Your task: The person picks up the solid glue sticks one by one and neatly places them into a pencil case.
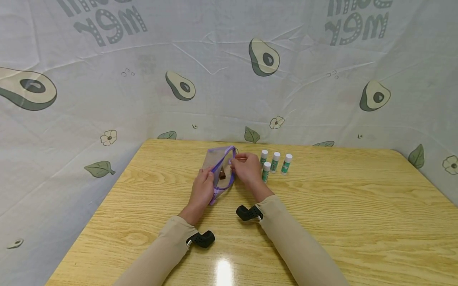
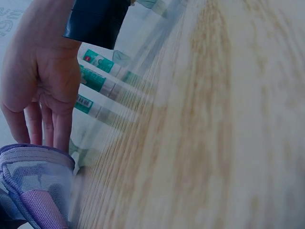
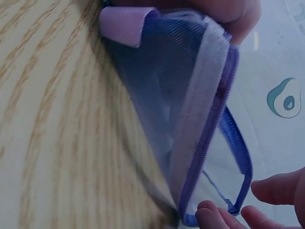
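Observation:
A mesh zipper pouch (image 1: 218,159) with purple trim stands tilted on the table, its mouth gaping to the right. My left hand (image 1: 202,188) grips its near left side, thumb at the zipper edge; in the right wrist view part of that left hand (image 3: 233,16) shows above the pouch (image 3: 162,86). At the far right end of the mouth, my right hand (image 1: 247,169) pinches the rim, thumb and fingers on either side of it. A small dark brown object (image 1: 222,173) shows in the pouch. The left wrist view has the right hand (image 2: 43,81) reaching to the pouch (image 2: 43,167).
Several green glue sticks (image 1: 274,163) with white caps stand upright just right of my right hand. The wooden table (image 1: 358,206) meets an avocado-printed cloth (image 1: 222,111) behind. Black camera mounts (image 1: 202,239) stick out from both wrists, low over the table.

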`<state>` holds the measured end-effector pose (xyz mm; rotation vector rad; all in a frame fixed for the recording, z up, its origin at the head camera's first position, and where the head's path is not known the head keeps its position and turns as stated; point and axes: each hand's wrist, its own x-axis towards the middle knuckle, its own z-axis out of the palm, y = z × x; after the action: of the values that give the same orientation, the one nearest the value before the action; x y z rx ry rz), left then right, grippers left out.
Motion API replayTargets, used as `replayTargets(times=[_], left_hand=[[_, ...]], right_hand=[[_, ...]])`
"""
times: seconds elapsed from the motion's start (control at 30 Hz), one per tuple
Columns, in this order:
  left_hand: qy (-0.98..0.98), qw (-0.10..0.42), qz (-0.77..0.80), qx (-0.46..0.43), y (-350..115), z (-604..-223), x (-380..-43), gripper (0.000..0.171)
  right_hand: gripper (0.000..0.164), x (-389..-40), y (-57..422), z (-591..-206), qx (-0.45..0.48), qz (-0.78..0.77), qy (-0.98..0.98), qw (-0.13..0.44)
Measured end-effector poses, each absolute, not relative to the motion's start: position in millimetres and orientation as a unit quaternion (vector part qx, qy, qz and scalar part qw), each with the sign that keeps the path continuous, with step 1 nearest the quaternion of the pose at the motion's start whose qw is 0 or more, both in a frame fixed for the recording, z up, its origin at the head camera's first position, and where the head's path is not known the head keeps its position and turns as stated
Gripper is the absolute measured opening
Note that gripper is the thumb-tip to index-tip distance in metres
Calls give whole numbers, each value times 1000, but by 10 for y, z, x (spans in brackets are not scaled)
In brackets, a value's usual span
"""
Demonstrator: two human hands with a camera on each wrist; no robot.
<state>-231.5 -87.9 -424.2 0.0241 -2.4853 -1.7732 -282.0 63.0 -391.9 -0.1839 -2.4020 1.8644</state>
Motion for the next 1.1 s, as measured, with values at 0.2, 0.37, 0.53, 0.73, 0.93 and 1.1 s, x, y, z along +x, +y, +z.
replayTargets(times=[0.2,0.37,0.53,0.73,0.93,1.1], left_hand=[[-814,41,-579,9,-880,-4235,-2305,50],[-814,39,-580,9,-878,-4232,-2302,49],[-814,38,-579,8,-877,-4237,-2308,49],[-819,46,-571,7,-872,-4243,-2323,49],[-820,55,-570,6,-871,-4248,-2334,48],[-820,50,-570,6,-875,-4243,-2328,49]], right_hand=[[35,-2798,639,-3850,-52,578,-812,71],[36,-2767,647,-3792,-37,579,-810,89],[37,-2736,654,-3738,-14,596,-796,101],[36,-2685,655,-3650,8,608,-786,111],[38,-2621,659,-3541,40,613,-779,125],[40,-2583,667,-3480,60,611,-779,127]])
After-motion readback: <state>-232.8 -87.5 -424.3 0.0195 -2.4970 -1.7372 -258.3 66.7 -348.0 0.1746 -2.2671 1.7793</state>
